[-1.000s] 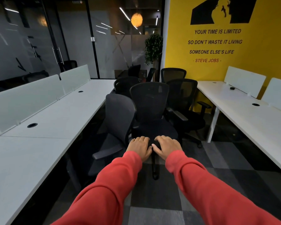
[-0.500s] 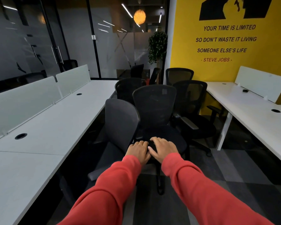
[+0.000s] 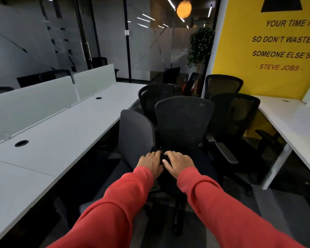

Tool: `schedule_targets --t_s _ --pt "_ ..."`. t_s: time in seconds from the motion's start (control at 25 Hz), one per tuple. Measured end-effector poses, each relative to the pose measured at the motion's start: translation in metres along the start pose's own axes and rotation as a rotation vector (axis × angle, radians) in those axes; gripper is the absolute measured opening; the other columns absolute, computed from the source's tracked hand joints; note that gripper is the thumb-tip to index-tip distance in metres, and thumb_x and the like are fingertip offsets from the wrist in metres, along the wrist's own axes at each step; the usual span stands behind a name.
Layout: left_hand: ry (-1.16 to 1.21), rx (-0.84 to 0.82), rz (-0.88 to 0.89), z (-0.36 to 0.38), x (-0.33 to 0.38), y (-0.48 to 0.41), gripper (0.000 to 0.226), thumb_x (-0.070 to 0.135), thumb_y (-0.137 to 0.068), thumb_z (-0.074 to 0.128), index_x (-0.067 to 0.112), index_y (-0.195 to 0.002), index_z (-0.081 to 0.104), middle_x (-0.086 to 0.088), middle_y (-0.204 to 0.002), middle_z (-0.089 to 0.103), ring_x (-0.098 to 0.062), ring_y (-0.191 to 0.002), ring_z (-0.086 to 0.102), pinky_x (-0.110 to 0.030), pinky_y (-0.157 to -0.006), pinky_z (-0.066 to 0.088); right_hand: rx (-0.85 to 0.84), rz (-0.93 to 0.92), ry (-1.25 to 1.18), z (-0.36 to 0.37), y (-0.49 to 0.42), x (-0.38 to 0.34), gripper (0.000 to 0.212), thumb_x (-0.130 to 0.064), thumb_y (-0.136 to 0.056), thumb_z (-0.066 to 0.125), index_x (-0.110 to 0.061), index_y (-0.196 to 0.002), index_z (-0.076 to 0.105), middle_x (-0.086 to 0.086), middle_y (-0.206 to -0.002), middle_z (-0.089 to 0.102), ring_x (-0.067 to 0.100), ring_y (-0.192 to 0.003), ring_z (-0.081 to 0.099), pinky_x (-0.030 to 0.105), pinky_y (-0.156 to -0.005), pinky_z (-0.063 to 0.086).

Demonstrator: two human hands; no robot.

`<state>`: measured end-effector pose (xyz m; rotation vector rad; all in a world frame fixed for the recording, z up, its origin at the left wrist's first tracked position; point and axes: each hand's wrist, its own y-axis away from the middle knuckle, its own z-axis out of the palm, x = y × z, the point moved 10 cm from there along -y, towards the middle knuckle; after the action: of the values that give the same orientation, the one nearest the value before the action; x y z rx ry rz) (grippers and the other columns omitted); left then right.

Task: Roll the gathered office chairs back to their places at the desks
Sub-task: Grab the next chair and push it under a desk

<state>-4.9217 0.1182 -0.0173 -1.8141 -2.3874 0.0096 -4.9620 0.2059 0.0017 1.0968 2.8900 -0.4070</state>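
Black mesh-backed swivel chair [image 3: 184, 122] stands mid-aisle between the two desk runs, seat toward the person. Left hand [image 3: 151, 163] and right hand [image 3: 179, 164] lie side by side on the seat front, nearly touching, fingers flat and lightly spread; any thumb hold under the lip not visible. Judgement: push evenly from both palms, low, so the castors track, then swing toward a free bay. Grey solid-backed chair [image 3: 135, 136] sits just beside on the left, against the long white desk [image 3: 61, 131]. Black mesh armchair [image 3: 234, 115] crowds the right; its grey-padded armrest [image 3: 226, 153] could snag. White right-hand desk [image 3: 290, 122] narrows the way.
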Motion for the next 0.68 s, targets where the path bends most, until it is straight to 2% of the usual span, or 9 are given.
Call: schedule_targets --t_s 0.2,0.4,0.56,0.68 --pt "0.059 -0.059 -0.156 0.023 -0.031 -0.056 0.055 0.038 -0.089 0.056 0.016 -0.135 0.036 -0.005 -0.135 0.049 -0.026 -0.125 0.047 -0.042 -0.099 0.04 -0.029 -0.051 -0.034 0.025 -0.053 0.016 0.042 -0.049 -0.099 0.037 -0.023 -0.13 0.05 -0.004 -0.12 0.062 0.017 -0.112 0.057 0.037 -0.088 0.045" --pt "0.334 -0.096 -0.453 0.058 -0.077 -0.125 0.057 0.038 -0.089 0.059 0.011 -0.134 0.037 -0.012 -0.137 0.045 -0.031 -0.126 0.045 -0.048 -0.099 0.041 -0.05 -0.099 -0.044 0.052 -0.116 0.029 0.044 -0.051 -0.1 0.035 -0.023 -0.128 0.051 -0.003 -0.12 0.063 0.018 -0.112 0.057 0.038 -0.088 0.045" --pt "0.491 -0.121 -0.509 0.073 -0.093 -0.192 0.054 0.033 -0.09 0.057 0.01 -0.134 0.036 -0.017 -0.138 0.043 -0.038 -0.122 0.049 -0.051 -0.1 0.042 -0.084 -0.116 -0.07 0.072 -0.171 0.043 0.034 -0.039 -0.101 0.037 -0.023 -0.126 0.051 -0.002 -0.122 0.061 0.02 -0.115 0.056 0.039 -0.089 0.043" --pt "0.514 -0.139 -0.539 0.08 -0.099 -0.234 0.059 0.025 -0.088 0.058 0.011 -0.138 0.03 -0.018 -0.14 0.04 -0.039 -0.118 0.053 -0.052 -0.097 0.045 -0.119 -0.127 -0.1 0.087 -0.212 0.057 0.036 -0.03 -0.1 0.038 -0.021 -0.133 0.049 0.001 -0.127 0.058 0.021 -0.119 0.053 0.041 -0.092 0.044"
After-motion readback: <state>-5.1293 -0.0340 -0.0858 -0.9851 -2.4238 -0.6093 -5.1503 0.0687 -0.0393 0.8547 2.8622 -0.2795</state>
